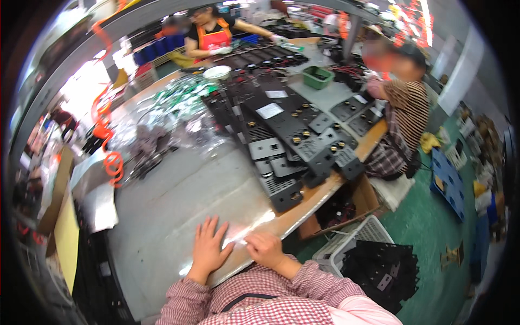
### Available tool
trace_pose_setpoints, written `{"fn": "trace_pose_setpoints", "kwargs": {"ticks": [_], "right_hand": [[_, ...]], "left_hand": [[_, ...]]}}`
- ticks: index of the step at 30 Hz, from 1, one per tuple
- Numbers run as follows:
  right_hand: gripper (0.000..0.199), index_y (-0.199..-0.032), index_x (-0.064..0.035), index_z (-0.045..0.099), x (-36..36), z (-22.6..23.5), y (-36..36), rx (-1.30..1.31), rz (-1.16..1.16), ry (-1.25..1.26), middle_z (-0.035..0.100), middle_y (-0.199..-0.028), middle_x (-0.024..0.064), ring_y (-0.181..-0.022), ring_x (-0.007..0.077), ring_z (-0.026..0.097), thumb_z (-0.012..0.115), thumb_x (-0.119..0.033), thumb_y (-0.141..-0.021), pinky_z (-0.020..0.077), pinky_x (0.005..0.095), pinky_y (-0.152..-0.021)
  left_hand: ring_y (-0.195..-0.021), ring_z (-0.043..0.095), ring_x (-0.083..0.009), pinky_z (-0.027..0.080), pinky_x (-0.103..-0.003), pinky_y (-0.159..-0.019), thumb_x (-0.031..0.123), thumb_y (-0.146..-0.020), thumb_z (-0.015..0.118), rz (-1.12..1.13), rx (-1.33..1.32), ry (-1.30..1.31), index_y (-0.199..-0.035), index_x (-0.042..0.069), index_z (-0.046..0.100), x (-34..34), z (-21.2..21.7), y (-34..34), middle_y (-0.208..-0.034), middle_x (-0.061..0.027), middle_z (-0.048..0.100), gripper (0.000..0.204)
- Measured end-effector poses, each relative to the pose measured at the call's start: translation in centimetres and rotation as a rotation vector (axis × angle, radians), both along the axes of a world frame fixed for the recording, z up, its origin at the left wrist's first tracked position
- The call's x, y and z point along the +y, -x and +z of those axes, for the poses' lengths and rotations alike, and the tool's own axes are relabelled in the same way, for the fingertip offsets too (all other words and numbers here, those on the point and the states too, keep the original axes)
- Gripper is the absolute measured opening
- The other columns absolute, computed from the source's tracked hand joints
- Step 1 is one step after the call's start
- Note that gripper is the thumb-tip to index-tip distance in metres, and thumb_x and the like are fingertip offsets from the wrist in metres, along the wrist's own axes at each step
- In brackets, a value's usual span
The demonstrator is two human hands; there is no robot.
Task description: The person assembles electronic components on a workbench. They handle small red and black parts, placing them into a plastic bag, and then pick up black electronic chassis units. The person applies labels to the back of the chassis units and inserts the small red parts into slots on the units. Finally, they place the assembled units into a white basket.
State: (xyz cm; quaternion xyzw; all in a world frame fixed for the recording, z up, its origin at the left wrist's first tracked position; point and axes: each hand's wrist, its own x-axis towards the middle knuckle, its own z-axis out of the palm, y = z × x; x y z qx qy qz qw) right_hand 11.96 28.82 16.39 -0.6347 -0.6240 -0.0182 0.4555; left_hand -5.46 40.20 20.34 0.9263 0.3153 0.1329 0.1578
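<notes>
My left hand (210, 245) lies flat on the grey sheet-covered table (157, 216) near its front edge, fingers spread, holding nothing. To its right, my right hand (264, 249) is curled closed over the table edge. Its palm side is hidden, so I cannot make out whether anything small is in the fingers. Ahead and to the right lies a stack of long black panels (281, 122) with vent holes and brass-coloured round fittings. Its nearest end, a black panel end (283, 192), lies beyond my right hand and apart from it.
Clear plastic bags (189, 132) and green-white packets (181, 95) are heaped on the table's far left. An orange coiled hose (112, 162) hangs left. A cardboard box (360, 203) and a white basket (374, 230) with black sheets stand right. Two people work across the table.
</notes>
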Motion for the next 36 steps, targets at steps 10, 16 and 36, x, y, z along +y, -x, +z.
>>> {"fn": "trace_pose_setpoints", "kwargs": {"ticks": [10, 16, 36], "right_hand": [[0.012, -0.086, -0.0091, 0.068, 0.2, 0.4, 0.3, -0.018, -0.002, 0.001, 0.065, -0.073, 0.0068, -0.068, 0.0275, 0.064, 0.064, -0.005, -0.075, 0.0494, 0.0398, -0.062], [0.013, -0.086, -0.0082, 0.07, 0.4, 0.1, 0.3, -0.031, 0.005, 0.0, 0.067, -0.075, 0.0066, -0.067, 0.0269, 0.064, 0.064, -0.005, -0.075, 0.0493, 0.0386, -0.061], [0.01, -0.086, -0.0088, 0.069, 0.5, 0.8, 0.4, -0.039, -0.036, -0.037, 0.064, -0.073, 0.0073, -0.069, 0.0272, 0.065, 0.067, -0.01, -0.076, 0.0517, 0.0377, -0.063]], "left_hand": [[-0.145, 0.032, -0.0363, 0.022, -0.054, -0.118, 0.043, -0.09, 0.063, -0.005, -0.003, -0.029, -0.141, 0.015, 0.054, 0.1, -0.5, 0.5, -0.153, -0.017, 0.04, 0.059], [-0.145, 0.032, -0.0366, 0.022, -0.054, -0.118, 0.044, -0.09, 0.062, 0.004, 0.014, -0.032, -0.142, 0.016, 0.053, 0.3, -0.7, 0.7, -0.154, -0.0171, 0.039, 0.059], [-0.144, 0.033, -0.0388, 0.02, -0.056, -0.118, 0.042, -0.086, 0.067, -0.004, -0.03, -0.009, -0.139, 0.013, 0.056, 0.3, -0.4, 0.5, -0.153, -0.0188, 0.041, 0.061]]}}
